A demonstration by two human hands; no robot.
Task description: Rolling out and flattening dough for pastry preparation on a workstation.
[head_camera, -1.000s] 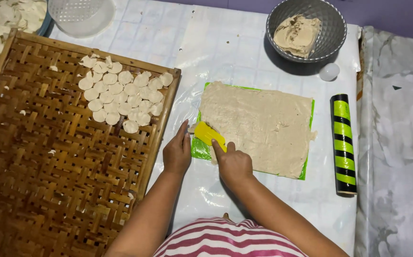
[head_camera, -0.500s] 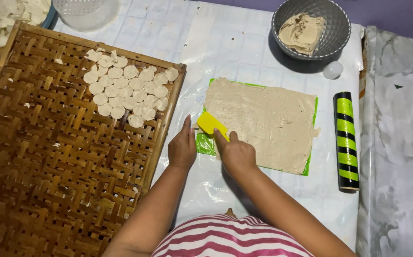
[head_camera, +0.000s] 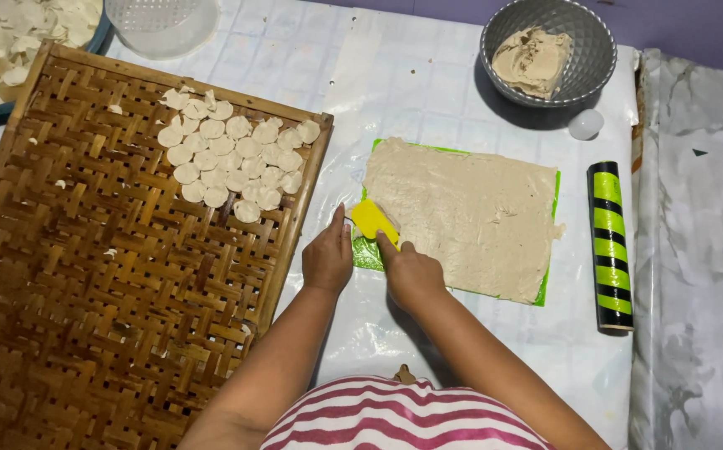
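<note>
We saw the right hand (head_camera: pixel 411 271) gripping a small yellow scraper (head_camera: pixel 372 220), fingers closed round it w/ the index finger laid along its back; the scraper's edge sat on the near-left corner of the rolled-out dough sheet (head_camera: pixel 470 212); the dough lay flat on a green mat (head_camera: pixel 367 254), covering nearly all of it, only a thin green border & the near-left corner showing. The left hand (head_camera: pixel 328 254) rested just beside the scraper, fingers together & straight, holding nothing, fingertips at the mat's left edge; whether they pressed on the mat we couldn't tell. Left of the hands stood a big woven bamboo tray (head_camera: pixel 86 317), w/ a cluster of small round dough discs (head_camera: pixel 232 162) laid in rows at its far right corner; the rest of the weave bare apart from a few crumbs. Right of the mat, apart from it, lay a green-and-black striped rolling pin (head_camera: pixel 610 246), lengthwise to us; at the far right a grey bowl (head_camera: pixel 599 71) held a lump of dough (head_camera: pixel 532 60); a small white round object (head_camera: pixel 585 123) sat just near it; far left, a clear plastic container (head_camera: pixel 161 29) & a blue dish of pale pieces (head_camera: pixel 11 37); all on a white plastic-covered surface (head_camera: pixel 428 75).
</note>
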